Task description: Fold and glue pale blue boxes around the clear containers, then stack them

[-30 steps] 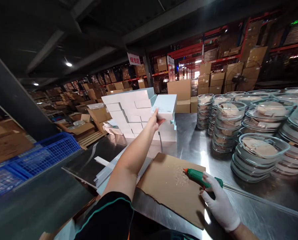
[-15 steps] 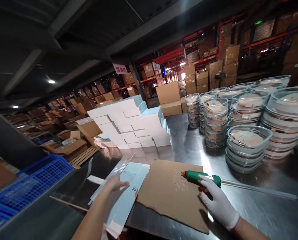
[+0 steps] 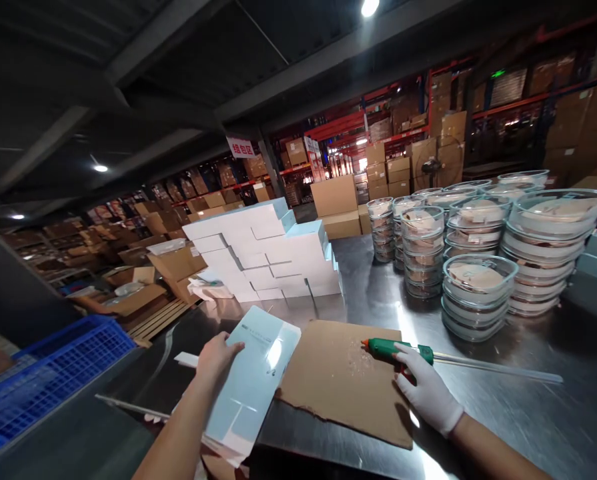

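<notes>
My bare left hand (image 3: 215, 359) grips the left edge of a flat, light-blue carton (image 3: 255, 373), thumb on top and the other fingers mostly hidden. The carton is tilted, its far end raised, and light glares off its face. In a white glove, my right hand (image 3: 428, 390) is wrapped round the handle of a green glue gun (image 3: 382, 348). The gun's orange nozzle points left, above a brown cardboard sheet (image 3: 335, 393) with whitish specks on it. A long clear glue stick (image 3: 503, 371) runs out from the gun's back to the right.
White and light-blue boxes (image 3: 273, 263) are stacked at the back of the metal table (image 3: 363, 287). Glass dishes (image 3: 478, 300) stand in several piles at the right. A blue plastic crate (image 3: 73, 373) sits at the left. A white strip (image 3: 185, 360) lies beside my left hand.
My left hand has closed on the light-blue carton's edge and tilted it up. The clear strips beside it are now hidden. My right hand keeps the glue gun in about the same place.
</notes>
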Available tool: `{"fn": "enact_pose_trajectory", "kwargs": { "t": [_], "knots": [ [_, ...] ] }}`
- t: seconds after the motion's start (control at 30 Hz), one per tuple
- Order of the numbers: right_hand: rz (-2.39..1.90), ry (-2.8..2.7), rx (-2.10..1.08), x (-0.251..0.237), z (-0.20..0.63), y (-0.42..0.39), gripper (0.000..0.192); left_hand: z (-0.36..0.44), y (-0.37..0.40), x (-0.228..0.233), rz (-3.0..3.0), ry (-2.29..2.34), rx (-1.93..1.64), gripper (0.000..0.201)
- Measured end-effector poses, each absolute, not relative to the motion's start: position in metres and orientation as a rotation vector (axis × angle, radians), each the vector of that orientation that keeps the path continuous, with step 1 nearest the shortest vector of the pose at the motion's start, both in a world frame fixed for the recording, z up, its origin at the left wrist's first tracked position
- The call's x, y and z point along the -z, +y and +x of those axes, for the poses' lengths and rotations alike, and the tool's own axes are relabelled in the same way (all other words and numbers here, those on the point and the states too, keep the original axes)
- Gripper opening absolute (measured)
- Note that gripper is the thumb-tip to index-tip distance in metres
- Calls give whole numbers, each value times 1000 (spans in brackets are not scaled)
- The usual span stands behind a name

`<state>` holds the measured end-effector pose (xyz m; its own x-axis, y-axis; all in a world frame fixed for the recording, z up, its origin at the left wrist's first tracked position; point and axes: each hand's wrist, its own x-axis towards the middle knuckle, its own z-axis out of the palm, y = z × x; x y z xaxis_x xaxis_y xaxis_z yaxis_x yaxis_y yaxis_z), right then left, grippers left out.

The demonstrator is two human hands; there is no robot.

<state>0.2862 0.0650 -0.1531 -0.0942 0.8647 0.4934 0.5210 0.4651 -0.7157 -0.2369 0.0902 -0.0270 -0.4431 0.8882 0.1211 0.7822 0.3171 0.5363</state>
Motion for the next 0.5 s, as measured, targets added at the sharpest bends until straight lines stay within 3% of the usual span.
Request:
{"fn": "enact_pose_trajectory", "kwargs": {
  "t": [0.13,0.27,0.4,0.5],
  "knots": [
    [-1144,-1790,-650,120,274,61,50,-222,67,-21,1459,2073,-1065,67],
    [-976,-1783,-927,79,251,56,88,-150,37,-43,1342,1541,-1353,69],
    [-905,-1643,-952,59,237,56,111,-59,16,-14,1313,997,-1272,68],
    [-924,-1520,-991,60,238,50,119,-21,13,16,1318,737,-1144,79]
  ]
}}
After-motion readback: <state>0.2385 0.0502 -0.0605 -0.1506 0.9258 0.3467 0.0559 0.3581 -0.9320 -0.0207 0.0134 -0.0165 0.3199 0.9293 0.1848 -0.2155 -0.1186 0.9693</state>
